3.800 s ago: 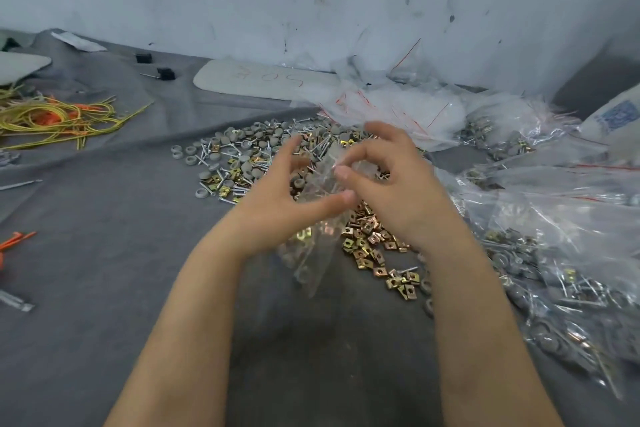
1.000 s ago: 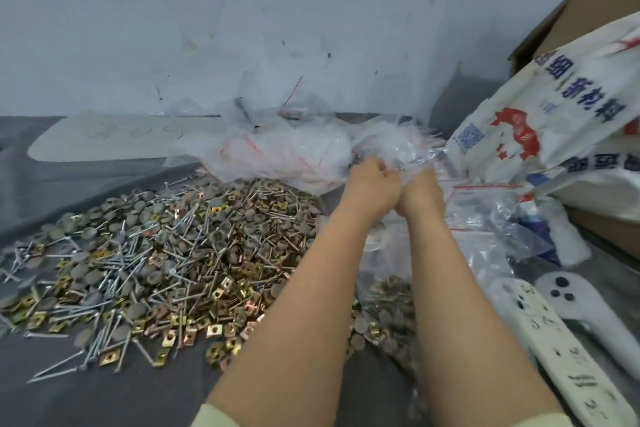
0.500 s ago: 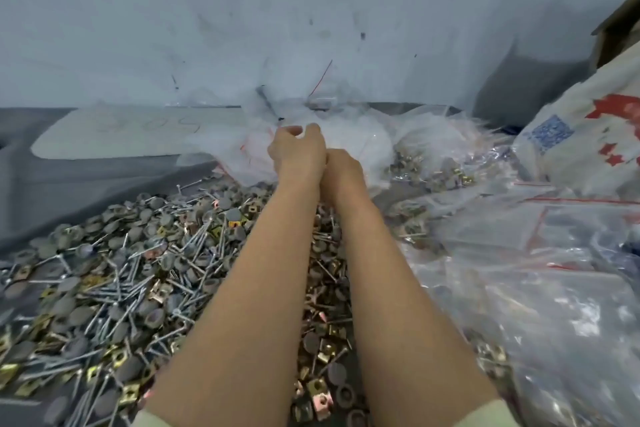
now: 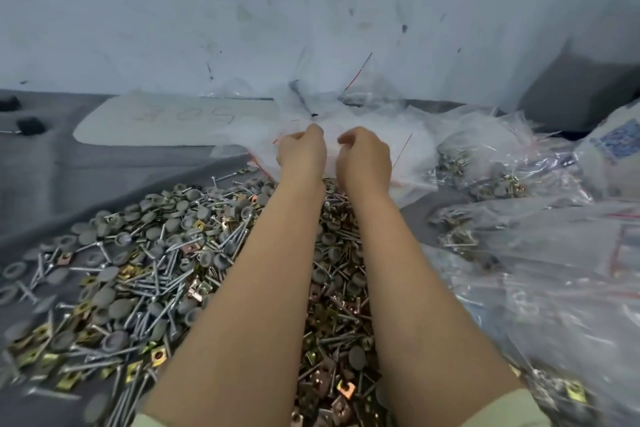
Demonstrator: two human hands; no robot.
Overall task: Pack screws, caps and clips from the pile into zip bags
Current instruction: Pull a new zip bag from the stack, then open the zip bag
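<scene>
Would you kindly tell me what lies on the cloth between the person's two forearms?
In the head view, part of the pile of screws, grey caps and brass clips fills that gap.

hardware pile (image 4: 156,270) centre, filled bags (image 4: 540,288) right, open cloth (image 4: 52,170) far left

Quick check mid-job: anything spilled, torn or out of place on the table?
Nothing clearly wrong. The pile lies loose on the grey cloth, as stock. A few ring pieces sit apart at its left edge. Filled bags heap at right; no split shows.
</scene>
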